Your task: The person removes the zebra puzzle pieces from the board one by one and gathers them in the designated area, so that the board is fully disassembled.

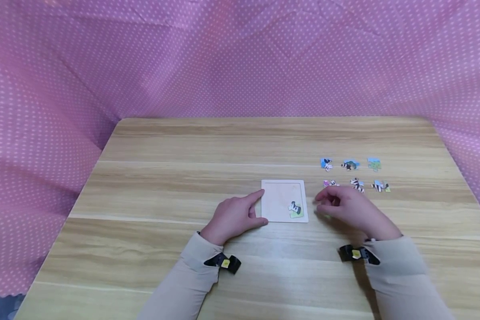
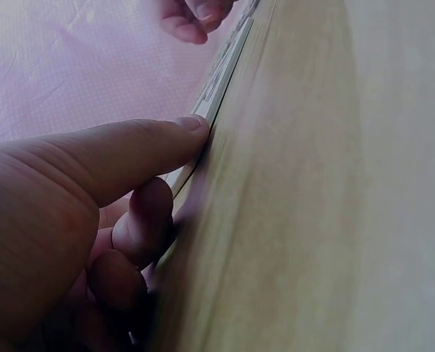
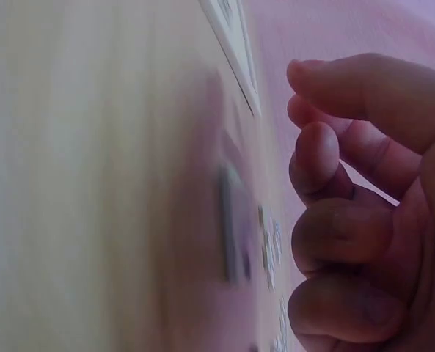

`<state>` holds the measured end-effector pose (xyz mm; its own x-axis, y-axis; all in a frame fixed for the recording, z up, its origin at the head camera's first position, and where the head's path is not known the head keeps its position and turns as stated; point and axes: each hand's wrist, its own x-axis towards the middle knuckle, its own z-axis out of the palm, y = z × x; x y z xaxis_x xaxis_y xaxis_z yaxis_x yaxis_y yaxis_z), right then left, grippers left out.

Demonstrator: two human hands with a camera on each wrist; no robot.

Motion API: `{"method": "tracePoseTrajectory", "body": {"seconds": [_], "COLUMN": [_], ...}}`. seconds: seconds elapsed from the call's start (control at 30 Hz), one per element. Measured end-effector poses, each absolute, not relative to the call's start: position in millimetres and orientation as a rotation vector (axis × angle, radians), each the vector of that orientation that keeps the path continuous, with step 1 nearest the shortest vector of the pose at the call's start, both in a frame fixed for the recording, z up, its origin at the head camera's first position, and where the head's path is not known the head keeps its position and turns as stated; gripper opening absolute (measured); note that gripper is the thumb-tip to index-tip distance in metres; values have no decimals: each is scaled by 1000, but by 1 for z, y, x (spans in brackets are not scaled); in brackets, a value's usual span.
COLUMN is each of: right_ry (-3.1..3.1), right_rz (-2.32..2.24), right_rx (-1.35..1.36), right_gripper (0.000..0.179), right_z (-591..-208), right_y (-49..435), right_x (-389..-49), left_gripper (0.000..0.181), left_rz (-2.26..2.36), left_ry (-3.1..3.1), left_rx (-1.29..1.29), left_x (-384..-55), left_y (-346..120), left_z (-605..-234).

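A square white puzzle tray [image 1: 278,202] lies on the table with one piece [image 1: 296,209], a black-and-white animal on green, in its lower right corner. My left hand [image 1: 237,217] holds the tray by its left side, index finger on the left edge and thumb at the near corner; its other fingers are curled beside the tray. To the right of the tray, my right hand [image 1: 344,208] hovers with bent fingers and nothing between thumb and fingertips. Below it a loose puzzle piece [image 3: 235,224] lies on the table, mostly hidden in the head view.
More loose pieces lie in two rows at the right: a blue one [image 1: 326,164], a badger piece [image 1: 350,165] and a green one [image 1: 374,163] behind, striped ones [image 1: 378,186] nearer. The wooden table [image 1: 164,178] meets a pink dotted cloth [image 1: 244,58] at the back.
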<state>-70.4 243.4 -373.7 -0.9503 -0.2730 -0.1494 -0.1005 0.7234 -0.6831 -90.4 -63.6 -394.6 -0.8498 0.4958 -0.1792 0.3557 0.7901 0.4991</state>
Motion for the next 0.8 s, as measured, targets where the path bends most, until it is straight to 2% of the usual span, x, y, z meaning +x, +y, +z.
{"method": "tracePoseTrajectory", "body": {"seconds": [0.37,0.8], "right_ry": [2642,2668], "right_rz": [-935,-866], "right_rx": [-395,-310], "right_gripper": [29,31], "right_z": [-379,-377], "right_y": [207,198], "right_x": [-68,-68], "left_gripper": [78,78], "left_rz": [658,662], "left_ry": [2685,2676], "left_rx": [665,648], "left_x": [-90,-92], "left_y": [-64,-63], "left_z": [-394,-393]}}
